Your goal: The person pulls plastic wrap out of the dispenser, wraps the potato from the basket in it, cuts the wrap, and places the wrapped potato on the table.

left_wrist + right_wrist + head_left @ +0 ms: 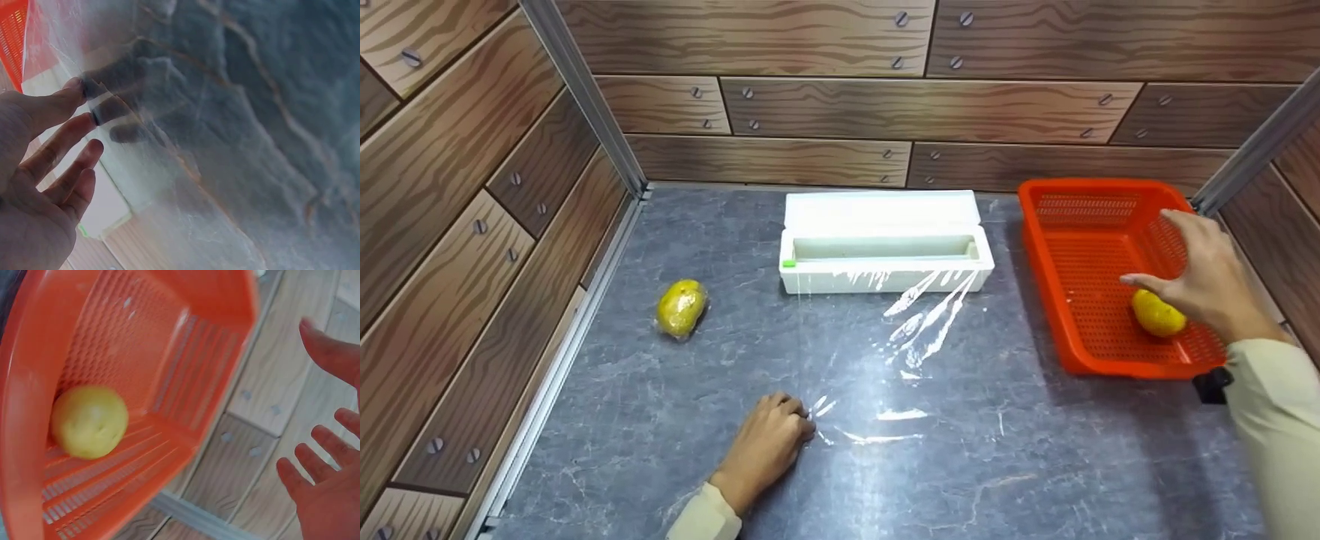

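My left hand [769, 439] is low over the table, pinching the edge of a sheet of clear cling film [185, 169] between thumb and fingertips. That film runs across the tabletop from a white cling film box [885, 281] with its lid up. Over the red basket [1046, 300] hovers my right hand [1211, 277], fingers spread and holding nothing. Beneath it, inside the basket, lies a rounded yellow fruit [90, 422], partly covered by the hand in the head view. Another yellow fruit [681, 307], wrapped in shiny film, rests on the table at the left.
Wood-patterned panels [825, 109] wall in the grey marbled table [607, 420] at the back and both sides. A metal rail [547, 397] follows the left edge. A small green tab [789, 263] marks the box's front left corner.
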The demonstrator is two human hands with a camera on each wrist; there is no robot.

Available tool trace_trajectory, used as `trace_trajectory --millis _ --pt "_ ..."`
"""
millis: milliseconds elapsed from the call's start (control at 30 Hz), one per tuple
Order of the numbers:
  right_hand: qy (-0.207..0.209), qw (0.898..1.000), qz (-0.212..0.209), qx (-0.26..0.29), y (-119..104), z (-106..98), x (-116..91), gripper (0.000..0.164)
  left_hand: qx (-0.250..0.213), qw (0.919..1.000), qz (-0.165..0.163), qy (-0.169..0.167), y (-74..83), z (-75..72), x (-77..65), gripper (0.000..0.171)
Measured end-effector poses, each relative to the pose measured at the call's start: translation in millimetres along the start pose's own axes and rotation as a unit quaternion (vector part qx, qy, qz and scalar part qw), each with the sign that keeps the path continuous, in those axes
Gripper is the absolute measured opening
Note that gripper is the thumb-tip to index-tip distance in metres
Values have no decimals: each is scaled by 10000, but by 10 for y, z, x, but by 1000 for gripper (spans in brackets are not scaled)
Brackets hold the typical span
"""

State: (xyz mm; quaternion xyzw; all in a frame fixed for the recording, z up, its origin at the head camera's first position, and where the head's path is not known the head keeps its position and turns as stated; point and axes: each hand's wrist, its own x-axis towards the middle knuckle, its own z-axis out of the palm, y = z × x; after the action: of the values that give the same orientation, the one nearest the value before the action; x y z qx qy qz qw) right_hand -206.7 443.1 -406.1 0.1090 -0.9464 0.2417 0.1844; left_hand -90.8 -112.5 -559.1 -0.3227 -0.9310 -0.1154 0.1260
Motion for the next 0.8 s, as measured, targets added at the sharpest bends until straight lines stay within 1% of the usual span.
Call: trace_trajectory --millis 133,233,433,567,700,800 --pt "-515 9973 468 -220 219 25 29 105 -45 10000 -30 30 8 12 0 9" --pt "-911 9924 761 -327 359 61 38 115 -46 10000 -59 41 11 14 -3 9" --pt "-1577 9788 1237 -427 585 117 -6 130 -116 9998 -143 -111 17 16 4 9" --pt "-2010 9657 1602 -356 704 147 -57 138 -121 9996 -182 -160 17 10 8 9" --pt "-2241 9567 1837 -288 801 192 -124 141 -26 10000 -59 31 4 31 -3 8" --pt "-2312 9552 1833 -243 859 244 -183 139 6 9999 12 131 -5 46 -9 8"
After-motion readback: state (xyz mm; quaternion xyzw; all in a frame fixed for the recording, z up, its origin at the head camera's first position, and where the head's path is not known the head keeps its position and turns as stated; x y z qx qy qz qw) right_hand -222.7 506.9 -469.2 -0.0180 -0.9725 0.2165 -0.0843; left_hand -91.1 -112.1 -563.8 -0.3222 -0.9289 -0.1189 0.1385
